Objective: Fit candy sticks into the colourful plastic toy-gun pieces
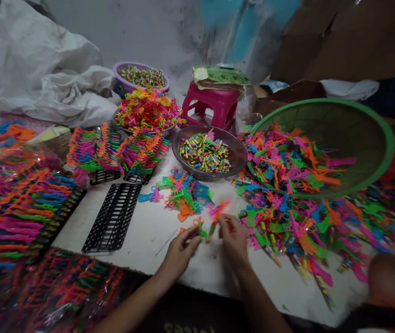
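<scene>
My left hand (181,249) is closed at the fingertips on a small green plastic piece (202,231), with a bit of orange above it. Just to the right, my right hand (233,238) pinches a plastic toy (214,221) in pink and orange with a yellowish-green lower end; motion blurs it. The two pieces are close together above the white table (197,273). Beyond my hands lies a small heap of toy pieces (185,196) in green, blue and orange. To the right spreads a larger pile of toys with striped tubes (287,226).
A bowl of small striped tubes (204,155) and a tilted green basket (387,138) of plastic toys stand behind. Black racks (114,217) lie left, beside rows of packed toys (20,217). A pink stool (209,104) is at the back. Someone's bare limb (391,280) shows at right.
</scene>
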The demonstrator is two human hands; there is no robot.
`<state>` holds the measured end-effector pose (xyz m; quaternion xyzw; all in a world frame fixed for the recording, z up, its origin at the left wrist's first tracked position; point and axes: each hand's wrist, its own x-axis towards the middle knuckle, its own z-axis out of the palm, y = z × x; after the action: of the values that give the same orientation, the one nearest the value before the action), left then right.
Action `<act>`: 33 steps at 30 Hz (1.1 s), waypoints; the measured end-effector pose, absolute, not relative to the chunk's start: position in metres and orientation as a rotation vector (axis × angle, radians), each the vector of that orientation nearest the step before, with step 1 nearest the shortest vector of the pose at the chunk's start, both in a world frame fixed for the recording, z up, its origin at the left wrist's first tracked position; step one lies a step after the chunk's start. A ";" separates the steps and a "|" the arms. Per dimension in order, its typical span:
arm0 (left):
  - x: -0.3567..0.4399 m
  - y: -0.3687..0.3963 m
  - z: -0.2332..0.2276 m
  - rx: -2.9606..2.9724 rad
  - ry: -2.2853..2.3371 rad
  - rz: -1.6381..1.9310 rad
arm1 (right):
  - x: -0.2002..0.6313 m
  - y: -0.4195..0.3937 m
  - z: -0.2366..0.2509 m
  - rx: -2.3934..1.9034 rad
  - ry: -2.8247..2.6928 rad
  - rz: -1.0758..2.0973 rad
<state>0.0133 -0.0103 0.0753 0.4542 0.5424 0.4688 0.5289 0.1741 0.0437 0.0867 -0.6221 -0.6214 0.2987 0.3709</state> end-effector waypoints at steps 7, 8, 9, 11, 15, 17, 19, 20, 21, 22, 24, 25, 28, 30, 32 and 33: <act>-0.006 0.009 0.023 2.324 1.787 0.702 | 0.272 0.131 0.141 -1.727 -1.511 -0.396; -0.005 0.013 0.018 2.340 1.858 0.681 | 0.265 0.145 0.150 -1.648 -1.605 -0.305; -0.003 0.017 0.015 2.330 1.920 0.687 | 0.253 0.159 0.158 -1.578 -1.725 -0.176; -0.002 0.024 0.013 2.280 1.994 0.752 | 0.220 0.191 0.167 -1.495 -2.011 0.101; -0.006 0.027 0.012 2.223 1.977 0.921 | 0.154 0.250 0.161 -1.541 -2.601 0.624; -0.009 0.027 0.010 2.203 1.964 0.982 | 0.130 0.269 0.148 -1.577 -2.732 0.719; -0.010 0.027 0.007 2.189 1.956 1.018 | 0.113 0.281 0.135 -1.626 -2.773 0.734; -0.010 0.027 0.007 2.188 1.950 1.027 | 0.108 0.284 0.130 -1.654 -2.783 0.740; -0.010 0.028 0.006 2.189 1.942 1.032 | 0.105 0.287 0.126 -1.674 -2.783 0.747; -0.010 0.028 0.006 2.191 1.933 1.034 | 0.103 0.289 0.124 -1.685 -2.775 0.759; -0.009 0.029 0.007 2.183 1.922 1.039 | 0.106 0.291 0.123 -1.679 -2.738 0.792; -0.009 0.030 0.008 2.174 1.919 1.044 | 0.110 0.291 0.125 -1.665 -2.707 0.814; -0.010 0.030 0.008 2.148 1.901 1.083 | 0.128 0.289 0.132 -1.618 -2.566 0.906; -0.010 0.030 0.008 2.133 1.882 1.104 | 0.140 0.285 0.136 -1.589 -2.437 0.990; -0.011 0.030 0.008 2.109 1.872 1.111 | 0.149 0.281 0.139 -1.556 -2.307 1.079; -0.011 0.030 0.008 2.096 1.871 1.116 | 0.152 0.280 0.140 -1.537 -2.248 1.118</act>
<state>-0.0108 0.0298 0.0078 0.6922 0.6178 0.3685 0.0590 0.1517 0.2799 0.1403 -0.5195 -0.7599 0.3780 0.0987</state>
